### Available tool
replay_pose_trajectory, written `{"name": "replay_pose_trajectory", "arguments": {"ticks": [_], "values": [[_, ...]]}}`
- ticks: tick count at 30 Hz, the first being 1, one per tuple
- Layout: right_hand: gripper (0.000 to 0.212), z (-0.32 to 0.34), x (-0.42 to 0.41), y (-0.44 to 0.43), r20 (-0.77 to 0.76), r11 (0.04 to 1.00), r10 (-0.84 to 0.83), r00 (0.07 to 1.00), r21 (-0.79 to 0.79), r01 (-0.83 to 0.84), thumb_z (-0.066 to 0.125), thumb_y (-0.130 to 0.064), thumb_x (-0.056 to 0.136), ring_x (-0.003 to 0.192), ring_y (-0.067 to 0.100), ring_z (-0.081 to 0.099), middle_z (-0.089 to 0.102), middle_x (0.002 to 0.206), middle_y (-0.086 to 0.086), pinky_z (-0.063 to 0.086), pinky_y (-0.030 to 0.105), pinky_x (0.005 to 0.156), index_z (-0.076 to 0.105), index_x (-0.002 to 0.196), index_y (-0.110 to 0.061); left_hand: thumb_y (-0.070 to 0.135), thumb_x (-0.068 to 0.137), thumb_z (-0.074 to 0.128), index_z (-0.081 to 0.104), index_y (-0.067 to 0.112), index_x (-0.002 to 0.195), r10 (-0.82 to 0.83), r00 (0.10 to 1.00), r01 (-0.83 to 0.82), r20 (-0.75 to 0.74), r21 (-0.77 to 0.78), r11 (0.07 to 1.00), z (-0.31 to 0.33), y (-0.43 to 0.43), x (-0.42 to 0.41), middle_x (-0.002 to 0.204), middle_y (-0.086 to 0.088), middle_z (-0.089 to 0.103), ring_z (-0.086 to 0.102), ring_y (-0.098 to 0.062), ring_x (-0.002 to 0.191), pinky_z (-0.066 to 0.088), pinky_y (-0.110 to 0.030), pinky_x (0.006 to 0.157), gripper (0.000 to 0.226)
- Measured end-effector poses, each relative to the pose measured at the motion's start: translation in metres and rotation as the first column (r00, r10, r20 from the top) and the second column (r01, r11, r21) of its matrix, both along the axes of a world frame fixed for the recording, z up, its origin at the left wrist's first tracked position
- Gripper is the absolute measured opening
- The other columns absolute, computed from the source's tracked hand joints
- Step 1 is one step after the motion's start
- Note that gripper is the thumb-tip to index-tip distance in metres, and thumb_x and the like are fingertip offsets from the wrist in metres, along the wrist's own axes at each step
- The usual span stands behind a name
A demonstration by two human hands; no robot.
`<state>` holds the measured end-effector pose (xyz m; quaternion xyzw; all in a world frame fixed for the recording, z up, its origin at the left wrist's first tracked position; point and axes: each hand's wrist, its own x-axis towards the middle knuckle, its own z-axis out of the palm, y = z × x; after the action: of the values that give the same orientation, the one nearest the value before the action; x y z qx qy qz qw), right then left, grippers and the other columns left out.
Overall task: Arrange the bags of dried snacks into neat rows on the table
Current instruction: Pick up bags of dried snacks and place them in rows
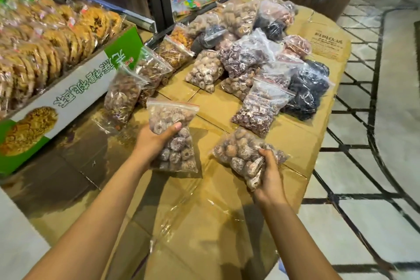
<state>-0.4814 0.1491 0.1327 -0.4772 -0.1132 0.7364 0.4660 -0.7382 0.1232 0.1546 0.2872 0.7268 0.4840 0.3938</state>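
**Two bags in hand, the row still to be built**

We are reaching both bare forearms out over the flattened brown cardboard sheet [204,223] covering the table. Our left hand [156,141] is closing around the middle of a clear zip-top bag of pale brown dried rounds [172,134], thumb across its front, holding it upright above the cardboard. Our right hand [269,175] is gripping the near corner of a second clear bag of similar brown rounds [241,154], which is lying tilted on the cardboard.

To do this well, we are judging that each bag should go down flat, seal edges all facing one way, lined up with the leaning bags [136,84] beside the green-and-white carton of packed biscuits [75,91].

The remaining bags [256,61], beige, reddish and near-black, are lying in a loose overlapping heap at the cardboard's far end, crinkled and glossy.
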Motion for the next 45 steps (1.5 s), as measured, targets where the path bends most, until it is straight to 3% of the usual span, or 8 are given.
{"name": "replay_pose_trajectory", "arguments": {"ticks": [6,10,16,26,31,38,42,45], "values": [[0.060,-0.016,-0.048,-0.023,0.072,0.968,-0.238,0.969,-0.070,0.243,0.083,-0.025,0.058,0.088,0.034,0.071,0.073,0.099,0.017,0.056,0.055,0.078,0.067,0.112,-0.006,0.049,0.071,0.075,0.060,0.020,0.123,-0.071,0.997,0.071,0.038,0.009,0.997,-0.018,0.012,-0.058,0.108,0.003,0.069,0.066,-0.017,0.097,0.053,-0.036,0.086,0.061],[0.014,-0.011,-0.092,-0.043,0.125,0.964,-0.252,0.960,-0.060,0.261,0.057,-0.010,0.090,0.062,0.017,0.071,0.075,0.073,0.006,0.057,0.026,0.051,0.065,0.101,-0.006,0.040,0.089,0.059,0.059,0.012,0.126,-0.197,0.976,0.204,-0.089,0.074,0.976,-0.014,0.030,-0.093,0.111,0.007,0.057,0.052,-0.009,0.104,0.039,-0.012,0.080,0.046],[0.025,0.007,-0.117,-0.058,0.501,0.973,-0.230,0.834,0.103,0.207,0.078,-0.009,0.072,0.070,0.019,0.072,0.073,0.085,0.013,0.054,0.023,0.052,0.064,0.092,-0.002,0.049,0.084,0.063,0.060,0.018,0.119,-0.351,0.935,0.354,-0.058,0.045,0.934,-0.010,0.078,-0.113,0.105,0.005,0.062,0.057,-0.013,0.098,0.040,-0.024,0.083,0.047],[0.051,0.027,-0.110,-0.010,0.761,0.883,0.453,0.464,-0.314,-0.348,0.082,-0.051,0.062,0.079,0.011,0.061,0.063,0.088,-0.005,0.051,0.026,0.065,0.055,0.092,-0.019,0.050,0.083,0.063,0.040,0.013,0.141,-0.498,0.859,0.504,-0.120,0.019,0.864,0.007,0.201,-0.087,0.139,-0.006,0.052,0.048,-0.026,0.127,0.038,-0.040,0.105,0.072],[0.063,0.010,-0.122,0.018,0.820,0.858,0.473,0.322,-0.345,-0.382,0.078,-0.064,0.048,0.088,0.017,0.067,0.071,0.097,-0.002,0.056,0.040,0.083,0.062,0.095,-0.024,0.056,0.087,0.051,0.024,0.013,0.148,-0.437,0.878,0.426,-0.193,-0.100,0.899,-0.017,0.225,-0.073,0.148,-0.013,0.040,0.037,-0.035,0.135,0.030,-0.052,0.110,0.079],[0.022,0.032,-0.147,0.069,0.598,0.982,-0.009,0.801,0.157,-0.106,0.073,-0.015,0.080,0.074,0.017,0.070,0.075,0.087,0.012,0.054,0.024,0.065,0.068,0.099,-0.003,0.062,0.083,0.052,0.029,0.013,0.146,-0.342,0.903,0.324,-0.262,-0.110,0.940,-0.039,0.237,-0.072,0.148,-0.012,0.041,0.039,-0.035,0.134,0.032,-0.049,0.107,0.083],[0.030,0.036,-0.151,0.142,0.720,0.946,-0.161,0.675,0.308,-0.103,0.075,-0.037,0.077,0.082,0.007,0.070,0.074,0.089,-0.005,0.055,0.021,0.071,0.068,0.100,-0.018,0.064,0.081,0.052,0.035,0.017,0.143,-0.310,0.912,0.293,-0.270,-0.102,0.951,-0.044,0.238,-0.070,0.143,-0.012,0.047,0.046,-0.036,0.127,0.038,-0.047,0.101,0.080],[0.070,0.010,-0.156,0.180,0.914,0.979,-0.004,0.406,0.087,-0.185,0.070,-0.064,0.067,0.070,0.012,0.064,0.069,0.089,-0.001,0.052,0.026,0.062,0.058,0.110,-0.011,0.086,0.066,0.039,0.036,0.020,0.142,-0.327,0.895,0.301,-0.305,-0.131,0.945,-0.048,0.239,-0.073,0.136,-0.012,0.054,0.056,-0.037,0.115,0.049,-0.049,0.091,0.101]]}}
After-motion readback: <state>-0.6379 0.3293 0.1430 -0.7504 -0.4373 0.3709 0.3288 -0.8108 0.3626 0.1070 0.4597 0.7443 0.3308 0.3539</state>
